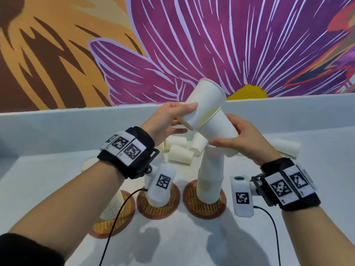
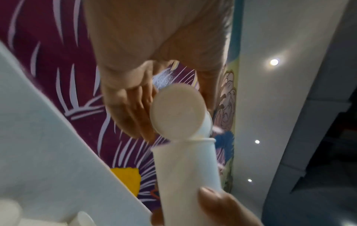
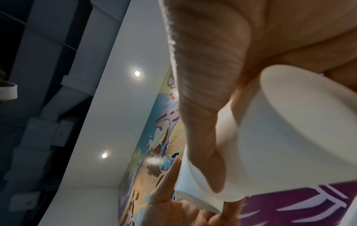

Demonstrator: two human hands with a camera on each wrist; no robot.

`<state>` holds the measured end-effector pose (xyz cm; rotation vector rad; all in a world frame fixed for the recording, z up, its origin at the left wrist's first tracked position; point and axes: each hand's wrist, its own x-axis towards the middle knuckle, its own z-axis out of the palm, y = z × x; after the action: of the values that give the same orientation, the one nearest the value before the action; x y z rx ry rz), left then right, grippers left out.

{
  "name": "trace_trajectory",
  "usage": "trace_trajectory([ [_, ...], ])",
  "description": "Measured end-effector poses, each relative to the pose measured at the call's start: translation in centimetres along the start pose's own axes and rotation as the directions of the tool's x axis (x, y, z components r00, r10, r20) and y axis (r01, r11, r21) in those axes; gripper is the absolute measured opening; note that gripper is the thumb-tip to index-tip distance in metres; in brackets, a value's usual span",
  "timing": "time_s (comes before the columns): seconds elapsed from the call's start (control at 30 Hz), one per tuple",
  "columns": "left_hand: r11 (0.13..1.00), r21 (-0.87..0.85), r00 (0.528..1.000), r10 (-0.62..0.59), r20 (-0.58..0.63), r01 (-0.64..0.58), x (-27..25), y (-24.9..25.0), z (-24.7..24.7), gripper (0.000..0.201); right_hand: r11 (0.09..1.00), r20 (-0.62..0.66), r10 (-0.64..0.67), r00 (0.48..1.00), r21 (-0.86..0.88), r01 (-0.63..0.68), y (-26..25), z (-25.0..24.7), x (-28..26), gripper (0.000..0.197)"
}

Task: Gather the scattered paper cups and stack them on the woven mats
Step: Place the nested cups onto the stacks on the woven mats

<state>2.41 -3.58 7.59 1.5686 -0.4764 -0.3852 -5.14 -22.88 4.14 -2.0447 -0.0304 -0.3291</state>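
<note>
Head view: both hands are raised over the table (image 1: pixel 57 189), each holding a white paper cup. The left hand (image 1: pixel 169 120) pinches the upper cup (image 1: pixel 203 100), mouth up toward the wall, base down-left. The right hand (image 1: pixel 244 139) wraps the lower cup (image 1: pixel 217 127), its mouth meeting the upper cup's side, base down-right. Their long axes cross at an angle. Below sit three woven mats: the left mat (image 1: pixel 107 225), middle mat (image 1: pixel 159 208) and right mat (image 1: pixel 203 208), each with a stack; the right stack (image 1: pixel 211 177) leans. At least five loose cups (image 1: pixel 180 153) lie on their sides behind.

Left wrist view: the upper cup's round base (image 2: pixel 176 113) faces the camera, fingers (image 2: pixel 131 110) beside it, over the lower cup's rim (image 2: pixel 185 141).

Right wrist view: curled fingers (image 3: pixel 203 122) clamp the lower cup (image 3: pixel 280 145), base toward the camera.
</note>
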Motion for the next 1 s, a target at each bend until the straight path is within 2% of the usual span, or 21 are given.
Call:
trace_trajectory([
  [0.07,0.999,0.031,0.999,-0.013,0.049,0.011,-0.7,-0.1,-1.2,0.072,1.000,0.054,-0.004,0.999,-0.028,0.005,-0.2,0.7,-0.6,0.066],
  [0.1,0.998,0.064,0.998,-0.011,0.068,0.007,-1.1,-0.1,-1.7,0.085,0.999,0.085,-0.008,0.996,-0.052,0.012,-0.4,1.0,-0.9,0.064],
  [0.17,0.987,0.156,0.996,0.025,0.090,-0.039,-1.7,0.0,-2.4,0.092,0.996,0.136,-0.014,0.991,-0.083,0.025,-0.7,1.7,-1.2,0.063],
  [0.23,0.972,0.219,0.992,0.067,0.104,-0.089,-2.2,0.0,-2.7,0.088,0.996,0.177,-0.028,0.984,-0.080,0.043,-1.1,2.4,-1.4,0.064],
  [0.3,0.973,0.204,0.994,0.097,0.057,-0.106,-2.5,0.0,-3.0,0.072,0.995,0.212,-0.041,0.976,-0.081,0.059,-1.6,3.2,-1.4,0.067],
  [0.37,0.984,0.151,0.992,0.104,-0.065,-0.094,-2.7,0.1,-3.3,0.058,0.996,0.225,-0.051,0.973,-0.062,0.067,-2.0,4.2,-1.4,0.068],
  [0.47,0.985,0.129,0.949,0.147,-0.280,-0.115,-2.8,-0.2,-3.7,0.054,0.996,0.200,-0.075,0.977,-0.035,0.084,-2.4,5.3,-1.3,0.068],
  [0.5,0.981,0.155,0.938,0.160,-0.307,-0.117,-3.0,-0.3,-3.7,0.055,0.996,0.182,-0.082,0.980,-0.027,0.088,-2.6,5.6,-1.2,0.065],
  [0.57,0.952,0.297,0.955,0.157,-0.251,-0.078,-4.0,-0.9,-3.2,0.055,0.995,0.141,-0.097,0.985,-0.009,0.099,-3.0,6.0,-0.9,0.061],
  [0.63,0.910,0.414,0.984,0.074,-0.164,0.001,-5.0,-2.0,-2.6,0.061,0.990,0.134,-0.117,0.984,-0.068,0.127,-3.6,6.2,-0.4,0.062],
  [0.67,0.911,0.412,0.987,0.045,-0.152,0.022,-5.2,-2.7,-2.4,0.061,0.985,0.151,-0.111,0.982,-0.117,0.129,-3.9,6.3,-0.2,0.061],
  [0.73,0.936,0.351,0.971,0.063,-0.232,0.023,-5.6,-3.9,-2.4,0.050,0.979,0.152,-0.072,0.986,-0.177,0.099,-4.5,6.4,0.1,0.059],
  [0.8,0.940,0.340,0.919,0.121,-0.375,0.015,-5.4,-4.7,-3.0,0.037,0.970,0.072,-0.101,0.992,-0.213,0.114,-5.1,6.6,0.3,0.058],
  [0.87,0.942,0.335,0.884,0.139,-0.447,0.021,-5.3,-5.3,-3.6,0.028,0.969,-0.055,-0.166,0.985,-0.193,0.153,-5.6,7.2,0.5,0.059],
  [0.93,0.952,0.300,0.887,0.085,-0.453,0.062,-5.4,-5.8,-4.0,0.025,0.979,-0.157,-0.195,0.968,-0.092,0.182,-5.9,8.1,0.8,0.060],
  [1.0,0.929,0.357,0.892,0.075,-0.445,0.100,-5.4,-6.5,-4.5,0.028,0.973,-0.174,-0.232,0.957,-0.039,0.228,-6.1,9.1,1.2,0.059],
])
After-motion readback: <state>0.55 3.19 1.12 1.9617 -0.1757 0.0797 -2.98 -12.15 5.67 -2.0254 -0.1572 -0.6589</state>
